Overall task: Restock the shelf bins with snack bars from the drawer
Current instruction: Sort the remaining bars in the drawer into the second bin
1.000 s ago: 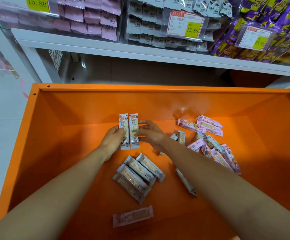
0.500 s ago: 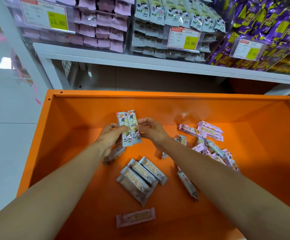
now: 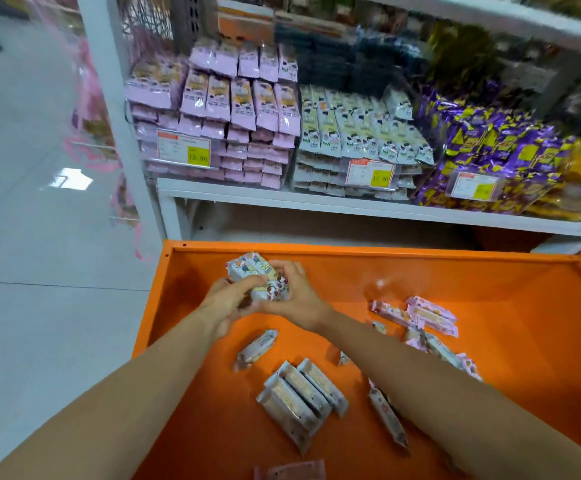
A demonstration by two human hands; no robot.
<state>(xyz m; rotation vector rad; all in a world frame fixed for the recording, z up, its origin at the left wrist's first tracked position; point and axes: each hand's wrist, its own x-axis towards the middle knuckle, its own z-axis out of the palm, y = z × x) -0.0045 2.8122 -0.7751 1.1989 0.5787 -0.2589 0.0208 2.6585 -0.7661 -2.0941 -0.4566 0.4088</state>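
The two hands have lifted from the drawer floor toward its back wall, and the bars that stood side by side between them are now pressed into one bundle; the view has also tipped up to take in the shelf.

The left hand (image 3: 226, 301) and the right hand (image 3: 301, 297) meet, fingers curled round a bundle of white cartoon-printed snack bars (image 3: 259, 275), which is tilted and held clear above the orange metal drawer (image 3: 386, 252).

Below the hands, a single white-wrapped bar (image 3: 256, 349) lies loose on the drawer floor. Nearer the person lies a stack of clear-wrapped wafer bars (image 3: 301, 396), and to the right a scatter of pink-wrapped bars (image 3: 427, 317).

Above the drawer, on the white shelf (image 3: 316, 202), sits a clear bin of matching white bars (image 3: 361, 133), between a bin of pink-wrapped bars (image 3: 240, 105) on its left and a heap of purple and yellow packets (image 3: 489, 147) on its right.

The gathering step looks finished. The bundle probably goes next to the white-bar bin, which already looks well filled. Many bars remain in the drawer.
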